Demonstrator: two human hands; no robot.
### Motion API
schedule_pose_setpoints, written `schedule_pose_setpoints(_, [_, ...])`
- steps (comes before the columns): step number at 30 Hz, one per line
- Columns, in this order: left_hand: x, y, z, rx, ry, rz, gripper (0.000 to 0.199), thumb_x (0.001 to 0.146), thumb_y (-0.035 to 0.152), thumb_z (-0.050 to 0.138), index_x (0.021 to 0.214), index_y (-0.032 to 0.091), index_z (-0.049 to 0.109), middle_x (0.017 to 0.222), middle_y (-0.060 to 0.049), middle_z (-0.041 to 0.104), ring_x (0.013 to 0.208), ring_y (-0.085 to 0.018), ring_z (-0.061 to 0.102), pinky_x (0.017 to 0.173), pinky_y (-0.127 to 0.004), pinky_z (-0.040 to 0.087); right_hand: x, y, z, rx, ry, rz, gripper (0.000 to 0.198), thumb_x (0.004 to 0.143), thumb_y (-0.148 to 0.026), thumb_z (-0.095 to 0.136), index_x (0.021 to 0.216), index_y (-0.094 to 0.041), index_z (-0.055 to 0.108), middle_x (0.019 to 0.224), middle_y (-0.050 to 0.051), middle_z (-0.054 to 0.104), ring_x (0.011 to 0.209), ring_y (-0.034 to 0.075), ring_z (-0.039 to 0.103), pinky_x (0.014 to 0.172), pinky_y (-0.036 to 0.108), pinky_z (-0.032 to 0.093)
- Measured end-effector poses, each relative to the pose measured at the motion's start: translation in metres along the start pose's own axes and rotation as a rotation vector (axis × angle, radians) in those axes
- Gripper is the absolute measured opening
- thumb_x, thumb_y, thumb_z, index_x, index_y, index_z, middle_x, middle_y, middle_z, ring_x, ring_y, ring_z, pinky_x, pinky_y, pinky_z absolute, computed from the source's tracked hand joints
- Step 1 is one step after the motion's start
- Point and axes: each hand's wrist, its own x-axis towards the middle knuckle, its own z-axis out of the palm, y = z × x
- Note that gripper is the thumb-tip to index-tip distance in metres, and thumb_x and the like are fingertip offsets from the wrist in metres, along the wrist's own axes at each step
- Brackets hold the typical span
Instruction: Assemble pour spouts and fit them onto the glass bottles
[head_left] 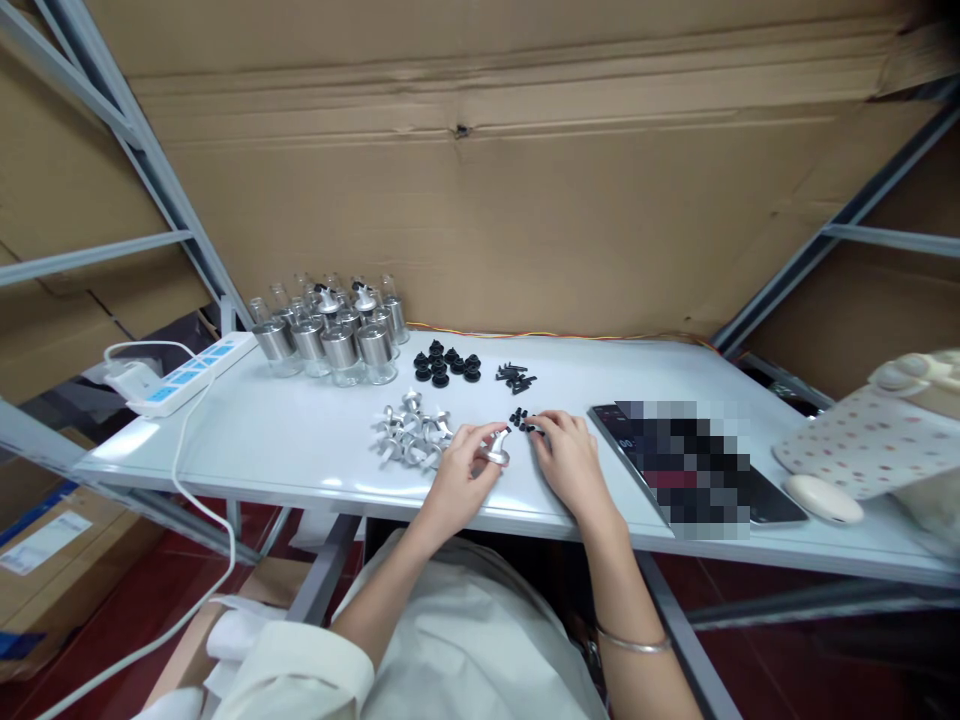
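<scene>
My left hand [466, 468] is closed around a silver metal pourer spout [495, 450], held just above the table with its curved neck up and a small black tip on its end. My right hand [571, 458] reaches into a little pile of small black pieces [518, 417], its thumb and forefinger closing on one of them. Several more silver pourer spouts [409, 435] lie heaped left of my left hand. Behind them sit black ribbed stoppers [441, 366] in a cluster, and right of these is a bunch of thin black tubes [516, 377].
Glass bottles with steel sleeves [341, 345] stand at the back left, two topped with spouts. Near them lies a power strip [199, 372] with a white cable. A partly blurred tablet [637, 455], a white oval object [823, 498] and a spotted container [874, 440] are on the right.
</scene>
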Motion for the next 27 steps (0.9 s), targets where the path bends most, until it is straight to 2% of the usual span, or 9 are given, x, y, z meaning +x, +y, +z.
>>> schedule_pose_setpoints(6, [0.0, 0.0, -0.001, 0.02, 0.003, 0.01, 0.037, 0.082, 0.014, 0.051, 0.117, 0.021, 0.057, 0.102, -0.005, 0.047, 0.085, -0.013, 0.061, 0.086, -0.03, 0.051, 0.002, 0.001, 0.001, 0.066, 0.022, 0.011, 0.02, 0.086, -0.02, 0.047, 0.081, -0.02, 0.066, 0.095, 0.011, 0.061, 0.091, 0.027, 0.05, 0.077, 0.04, 0.041])
schedule_pose_setpoints(10, [0.0, -0.001, 0.0, 0.031, 0.003, 0.026, 0.037, 0.081, 0.015, 0.051, 0.117, 0.022, 0.058, 0.102, -0.005, 0.048, 0.086, -0.013, 0.06, 0.086, -0.029, 0.051, 0.001, 0.003, 0.003, 0.04, 0.096, 0.027, 0.021, 0.086, -0.025, 0.046, 0.089, -0.018, 0.066, 0.094, 0.013, 0.058, 0.091, 0.028, 0.05, 0.077, 0.041, 0.042])
schedule_pose_setpoints(13, [0.0, 0.0, 0.0, 0.041, 0.008, 0.024, 0.037, 0.081, 0.015, 0.052, 0.116, 0.022, 0.058, 0.102, -0.005, 0.049, 0.086, -0.013, 0.06, 0.085, -0.029, 0.051, 0.001, 0.006, 0.006, -0.008, 0.15, 0.081, 0.024, 0.087, -0.03, 0.046, 0.09, -0.017, 0.067, 0.085, 0.012, 0.058, 0.086, 0.028, 0.051, 0.076, 0.041, 0.042])
schedule_pose_setpoints(18, [-0.001, 0.002, 0.0, 0.056, 0.007, 0.017, 0.037, 0.081, 0.014, 0.052, 0.117, 0.023, 0.059, 0.101, -0.004, 0.05, 0.083, -0.012, 0.06, 0.084, -0.028, 0.051, 0.006, 0.007, 0.008, 0.033, 0.085, 0.113, 0.022, 0.085, -0.024, 0.049, 0.073, -0.017, 0.065, 0.073, 0.01, 0.061, 0.071, 0.025, 0.055, 0.07, 0.038, 0.042])
schedule_pose_setpoints(27, [-0.001, 0.0, -0.001, 0.069, 0.007, 0.02, 0.039, 0.081, 0.013, 0.051, 0.117, 0.023, 0.058, 0.102, -0.004, 0.049, 0.082, -0.012, 0.061, 0.084, -0.028, 0.05, 0.011, 0.001, 0.005, 0.14, 0.067, 0.095, 0.017, 0.08, -0.015, 0.047, 0.074, -0.018, 0.062, 0.072, 0.007, 0.065, 0.065, 0.02, 0.057, 0.065, 0.032, 0.042])
